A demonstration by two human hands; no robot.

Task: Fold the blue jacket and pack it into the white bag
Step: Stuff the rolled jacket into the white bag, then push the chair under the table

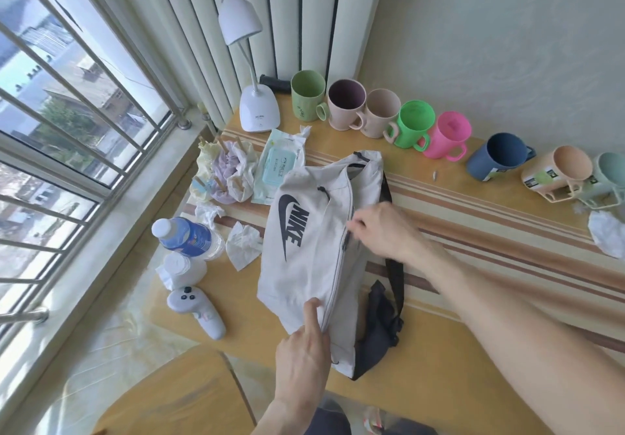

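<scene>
The white bag [304, 259] with a dark Nike logo lies in the middle of the yellow table [473, 299], its black strap [394, 275] trailing to the right. My right hand [382, 231] pinches the zipper pull halfway along the bag's zip. My left hand [304, 343] presses down on the near end of the bag beside the zip. A bit of dark blue fabric [378, 326], possibly the jacket, sticks out beside the bag's near right edge; the rest of it is hidden.
A row of coloured mugs [412, 123] lines the far edge. A white lamp [258, 110], wet-wipes pack [277, 167], water bottle [189, 235], crumpled tissues [243, 245] and a white controller [199, 309] sit left of the bag, near the window.
</scene>
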